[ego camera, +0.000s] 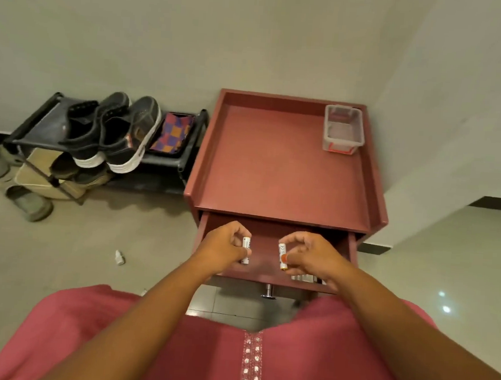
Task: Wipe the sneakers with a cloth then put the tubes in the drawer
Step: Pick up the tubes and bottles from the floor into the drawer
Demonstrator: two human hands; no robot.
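Head view: over the open drawer [270,277] of the red cabinet [283,168], the left hand [224,247] pinches a white tube [246,250] between curled fingers and thumb, and the right hand [309,257] likewise clamps another tube [282,256]. The sneakers [120,133] sit on the rack [39,133] beside a checked cloth [173,135].

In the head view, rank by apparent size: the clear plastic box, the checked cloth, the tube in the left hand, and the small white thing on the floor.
1. Checked cloth and clear plastic box: look alike, no ranking.
2. Tube in left hand.
3. Small white thing on the floor.
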